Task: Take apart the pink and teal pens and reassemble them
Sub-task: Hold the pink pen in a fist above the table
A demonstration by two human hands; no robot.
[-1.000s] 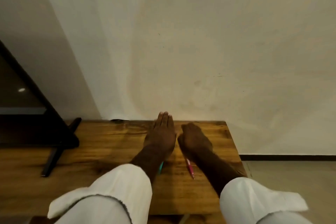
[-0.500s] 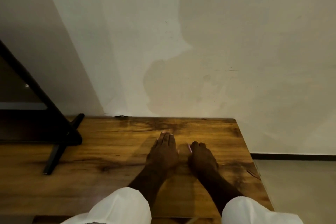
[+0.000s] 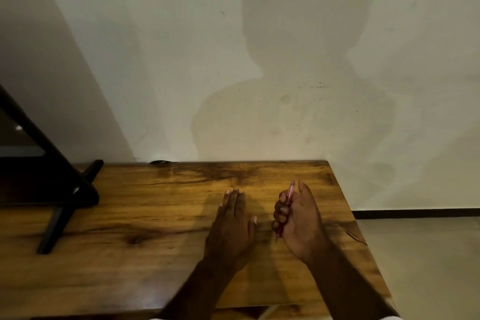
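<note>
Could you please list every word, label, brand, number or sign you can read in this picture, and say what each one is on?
None: no text can be read anywhere in this view.
Pink pen, held in the right hand: any print on its barrel is too small and blurred to tell.
Wooden table, wall and black stand: no lettering shows, only marks and stains.

bare hands (image 3: 298, 223) and forearms (image 3: 200, 280), white sleeve (image 3: 388, 318) edge showing.
</note>
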